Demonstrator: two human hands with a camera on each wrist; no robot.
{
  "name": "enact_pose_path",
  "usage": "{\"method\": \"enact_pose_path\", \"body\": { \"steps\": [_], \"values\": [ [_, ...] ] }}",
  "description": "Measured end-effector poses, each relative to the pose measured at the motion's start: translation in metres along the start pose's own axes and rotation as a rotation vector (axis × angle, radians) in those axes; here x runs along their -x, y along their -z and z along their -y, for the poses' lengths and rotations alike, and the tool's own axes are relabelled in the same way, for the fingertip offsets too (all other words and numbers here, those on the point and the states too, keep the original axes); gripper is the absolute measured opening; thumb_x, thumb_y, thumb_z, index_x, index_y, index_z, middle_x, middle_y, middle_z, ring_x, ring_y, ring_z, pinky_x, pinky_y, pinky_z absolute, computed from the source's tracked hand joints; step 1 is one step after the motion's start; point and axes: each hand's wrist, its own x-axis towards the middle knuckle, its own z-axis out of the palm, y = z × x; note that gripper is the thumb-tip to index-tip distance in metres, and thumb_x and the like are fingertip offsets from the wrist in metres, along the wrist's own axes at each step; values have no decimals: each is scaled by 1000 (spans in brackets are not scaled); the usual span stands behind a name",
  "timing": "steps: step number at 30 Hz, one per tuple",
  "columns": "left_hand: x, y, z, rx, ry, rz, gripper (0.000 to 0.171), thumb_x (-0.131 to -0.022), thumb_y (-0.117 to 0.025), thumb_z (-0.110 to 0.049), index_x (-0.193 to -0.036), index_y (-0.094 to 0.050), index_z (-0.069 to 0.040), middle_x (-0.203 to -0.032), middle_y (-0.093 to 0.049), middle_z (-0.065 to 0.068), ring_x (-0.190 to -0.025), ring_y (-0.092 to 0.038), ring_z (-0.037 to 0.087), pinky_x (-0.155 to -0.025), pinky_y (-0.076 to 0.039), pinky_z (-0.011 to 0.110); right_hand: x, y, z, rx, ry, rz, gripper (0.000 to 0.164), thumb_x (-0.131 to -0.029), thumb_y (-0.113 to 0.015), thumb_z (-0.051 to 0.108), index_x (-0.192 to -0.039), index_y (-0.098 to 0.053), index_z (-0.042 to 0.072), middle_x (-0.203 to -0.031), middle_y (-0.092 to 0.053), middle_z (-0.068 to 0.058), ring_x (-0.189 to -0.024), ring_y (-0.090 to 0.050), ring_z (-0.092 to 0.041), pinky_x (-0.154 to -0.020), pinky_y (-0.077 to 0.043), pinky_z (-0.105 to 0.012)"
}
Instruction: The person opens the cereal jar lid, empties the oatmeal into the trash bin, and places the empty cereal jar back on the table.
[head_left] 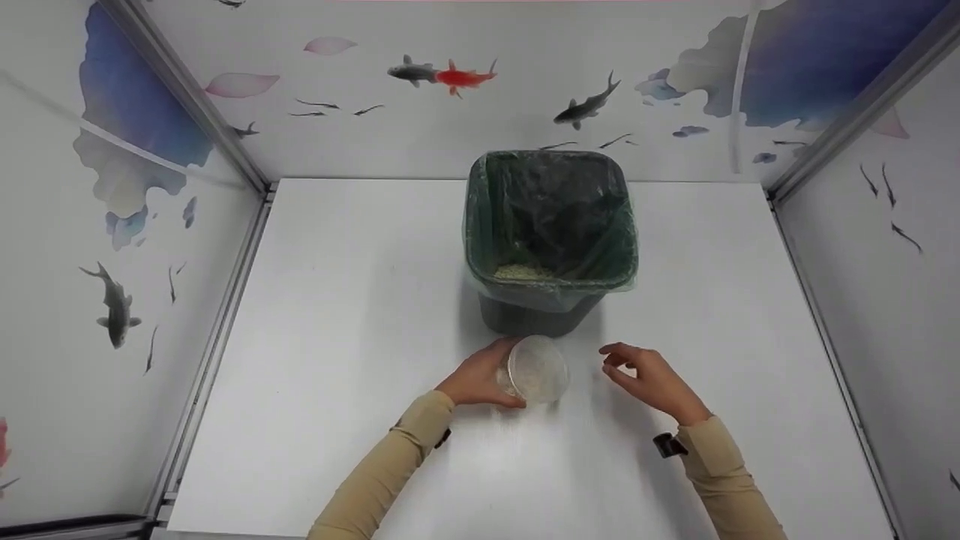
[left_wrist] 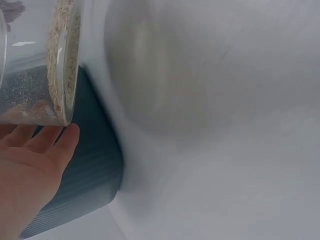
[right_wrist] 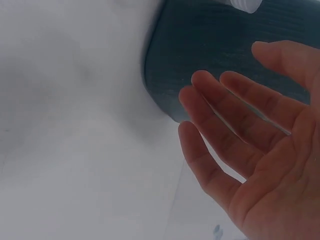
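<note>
My left hand (head_left: 484,375) grips a clear round plastic jar (head_left: 538,370) from its left side, in front of the bin. The left wrist view shows a layer of pale, husk-like grains (left_wrist: 61,60) at the jar's base, and the fingers (left_wrist: 62,145) of that hand round its wall. A white ribbed lid edge (right_wrist: 246,4) shows at the top of the right wrist view. My right hand (head_left: 649,379) is held to the right of the jar, apart from it, fingers loosely bent with nothing in them.
Just beyond the jar stands a dark green bin (head_left: 540,319) lined with a clear plastic bag (head_left: 626,255). Pale grains (head_left: 521,271) lie inside it. The white table (head_left: 337,315) is bordered by metal rails and fish-patterned panels (head_left: 510,127) at the back and sides.
</note>
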Motion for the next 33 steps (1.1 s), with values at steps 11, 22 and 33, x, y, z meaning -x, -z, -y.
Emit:
{"method": "enact_pose_path", "body": {
  "steps": [11,22,33],
  "values": [
    [-3,3,-25,-295,-77,-4,99,-65,-86,-48,-142,-42,-7,-136,-49,9,-123,-46,24,-104,-37,36,-6,-17,47,0,110,-25,67,-88,-71,36,-143,-44,9,-138,-45,-6,-122,-48,-25,-90,-47,-48],
    [0,-5,-40,-408,-110,-46,100,-65,-83,-57,-141,-42,-7,-127,-47,11,-115,-45,27,-98,-42,36,-5,-37,56,-6,128,43,95,-79,-76,49,-153,-27,17,-151,-21,-19,-136,-30,-32,-96,-42,-54],
    [0,-8,-44,-373,-127,-5,101,-62,-83,-58,-137,-40,-7,-124,-49,9,-112,-49,22,-95,-44,33,-6,-45,49,-4,190,27,88,-78,-78,48,-145,-38,8,-134,-40,-6,-117,-49,-30,-90,-48,-47]
  ]
}}
